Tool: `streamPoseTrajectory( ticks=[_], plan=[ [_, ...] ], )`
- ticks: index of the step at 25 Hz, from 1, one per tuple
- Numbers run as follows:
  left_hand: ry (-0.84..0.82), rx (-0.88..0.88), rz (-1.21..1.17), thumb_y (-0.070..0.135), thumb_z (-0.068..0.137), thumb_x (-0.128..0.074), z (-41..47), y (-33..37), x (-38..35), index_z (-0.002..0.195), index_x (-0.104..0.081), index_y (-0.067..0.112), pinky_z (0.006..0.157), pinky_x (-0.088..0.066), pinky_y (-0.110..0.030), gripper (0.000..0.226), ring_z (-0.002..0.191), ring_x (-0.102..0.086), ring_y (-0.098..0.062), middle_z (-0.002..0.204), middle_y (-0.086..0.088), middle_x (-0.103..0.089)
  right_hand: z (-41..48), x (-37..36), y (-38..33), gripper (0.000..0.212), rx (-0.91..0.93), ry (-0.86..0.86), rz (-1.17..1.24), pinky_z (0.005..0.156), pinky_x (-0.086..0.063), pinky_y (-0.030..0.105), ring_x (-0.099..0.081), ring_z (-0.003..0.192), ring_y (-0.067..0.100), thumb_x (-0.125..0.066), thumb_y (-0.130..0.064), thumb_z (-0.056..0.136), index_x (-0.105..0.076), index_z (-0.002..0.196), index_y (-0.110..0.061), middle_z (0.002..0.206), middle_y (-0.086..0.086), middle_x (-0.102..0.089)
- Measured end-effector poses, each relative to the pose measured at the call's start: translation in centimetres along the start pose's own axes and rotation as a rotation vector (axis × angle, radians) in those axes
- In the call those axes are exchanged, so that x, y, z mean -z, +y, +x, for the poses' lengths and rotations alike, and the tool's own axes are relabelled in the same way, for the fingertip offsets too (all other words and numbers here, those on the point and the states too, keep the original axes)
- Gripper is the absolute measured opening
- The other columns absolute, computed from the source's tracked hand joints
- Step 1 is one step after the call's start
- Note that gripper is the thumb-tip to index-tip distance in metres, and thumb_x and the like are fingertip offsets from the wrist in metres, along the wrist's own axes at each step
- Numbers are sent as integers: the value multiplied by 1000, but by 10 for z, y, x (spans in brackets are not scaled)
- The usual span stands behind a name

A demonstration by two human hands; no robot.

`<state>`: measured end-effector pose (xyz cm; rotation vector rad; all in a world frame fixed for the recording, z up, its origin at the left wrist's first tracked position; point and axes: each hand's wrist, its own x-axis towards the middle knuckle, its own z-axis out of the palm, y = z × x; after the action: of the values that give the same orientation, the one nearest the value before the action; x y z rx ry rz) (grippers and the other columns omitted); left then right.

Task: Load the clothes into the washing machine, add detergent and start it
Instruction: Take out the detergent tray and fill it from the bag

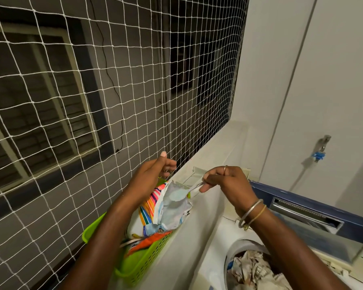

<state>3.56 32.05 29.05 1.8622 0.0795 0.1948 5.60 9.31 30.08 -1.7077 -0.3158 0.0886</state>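
Detergent bag (155,208) sits in the green basket (138,266) by the washing machine's (216,243) left edge. Right hand (224,185) pinches a powder-filled spoon (178,194) above it; left hand's (149,181) grip, can't tell. Scooping step, I'd say. Next: carry it level over the clothes (252,268).

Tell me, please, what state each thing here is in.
Bag: torn open, standing in the basket.
Spoon: full of powder, pinched by the right hand.
Lid: raised.
Drum: loaded with clothes.
Tap: too small to tell.
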Motion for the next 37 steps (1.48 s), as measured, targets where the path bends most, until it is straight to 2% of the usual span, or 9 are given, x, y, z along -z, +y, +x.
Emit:
streamPoseTrajectory(
  ticks=[3, 6, 10, 13, 17, 24, 27, 32, 37],
  plan=[
    [-71, 65, -17, 61, 99, -34, 23, 6, -4, 107, -73, 29, 100, -49, -44, 52, 106, -67, -17, 108, 11, -75, 10, 9, -5, 14, 2, 51, 0, 78, -49, 21, -68, 74, 16, -61, -2, 86, -74, 79, 0, 69, 16, -74],
    [-138, 131, -22, 60, 99, -37, 48, 11, -12, 107, -73, 24, 86, -50, -35, 51, 103, -67, -19, 111, 4, -75, 26, 18, -7, 15, -2, 73, 12, 84, -51, 29, -69, 75, 23, -61, -2, 86, -74, 78, 0, 69, 17, -74],
    [-234, 183, 62, 58, 100, -40, 93, 13, -30, 112, -71, 15, 81, -47, -31, 54, 92, -65, -15, 113, -1, -73, 53, 30, -5, 13, -38, 128, 9, 74, -45, 23, -69, 74, 19, -63, -4, 86, -74, 83, 1, 71, 17, -74],
    [-267, 240, 116, 49, 103, -41, 128, 6, -46, 116, -67, 3, 66, -47, -19, 54, 78, -60, -11, 110, -6, -68, 75, 37, 7, 13, -64, 165, 4, 73, -44, 22, -69, 74, 18, -62, -5, 87, -74, 84, 0, 72, 16, -74],
    [-308, 344, 189, 54, 100, -41, 167, -18, -62, 100, -66, 12, 79, -41, -33, 48, 72, -51, -16, 103, -6, -65, 107, 41, 34, 16, -97, 171, -50, 71, -46, 20, -68, 70, 14, -61, -2, 87, -74, 79, -2, 73, 17, -75],
    [-320, 518, 210, 52, 101, -41, 187, -57, -76, 97, -56, 11, 59, -33, -28, 43, 62, -44, -15, 79, -5, -54, 153, 35, 87, 17, -231, 118, -125, 88, -50, 28, -68, 73, 16, -64, 0, 86, -71, 71, -7, 65, 9, -73],
    [-346, 569, 172, 53, 101, -42, 190, -66, -84, 84, -51, 14, 53, -30, -25, 44, 54, -36, -13, 66, -3, -46, 165, 32, 105, 17, -267, 65, -181, 96, -52, 36, -69, 75, 21, -65, -1, 84, -71, 70, -7, 69, 14, -74],
    [-355, 556, 194, 52, 101, -40, 191, -70, -86, 83, -51, 14, 54, -30, -26, 44, 55, -33, -13, 66, -2, -42, 180, 26, 110, 22, -260, -21, -347, 91, -55, 43, -70, 73, 28, -62, 1, 79, -69, 62, -11, 62, 9, -72],
    [-343, 537, 191, 48, 102, -40, 192, -71, -89, 72, -47, 16, 49, -25, -23, 45, 50, -30, -14, 61, -2, -39, 190, 26, 103, 30, -175, -103, -543, 82, -57, 37, -66, 63, 14, -54, 6, 70, -68, 58, -18, 63, 2, -73]
  ],
)
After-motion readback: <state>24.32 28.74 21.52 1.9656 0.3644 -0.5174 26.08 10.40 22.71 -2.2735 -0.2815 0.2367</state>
